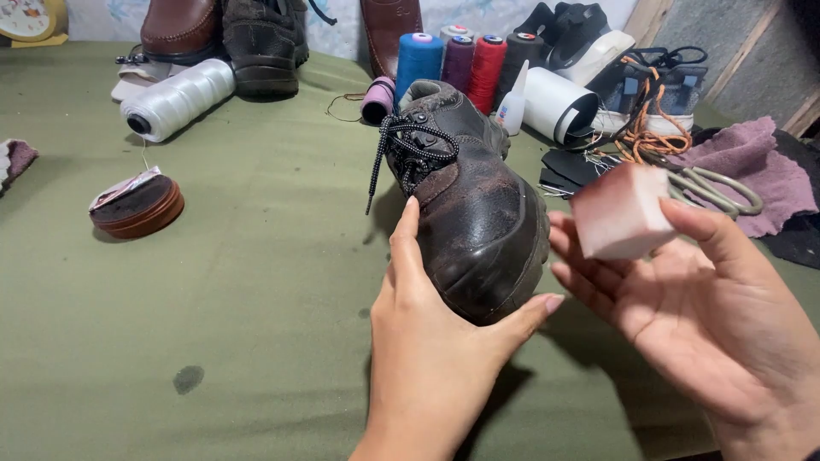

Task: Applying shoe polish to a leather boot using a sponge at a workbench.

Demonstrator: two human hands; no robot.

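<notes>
Left hand is cupping the toe of the dark boot, thumb and fingers spread and clamped either side of the toecap, the boot tilting up off the green table. Right hand is hovering palm-up just beside the toe, fingers pinching a pale block at their tips. Beyond the fingertips, four upright thread cones are standing in a row: blue, purple, red, black. One white spool is lying far left of the thumb, a round brown tin nearer, scissors behind the block.
</notes>
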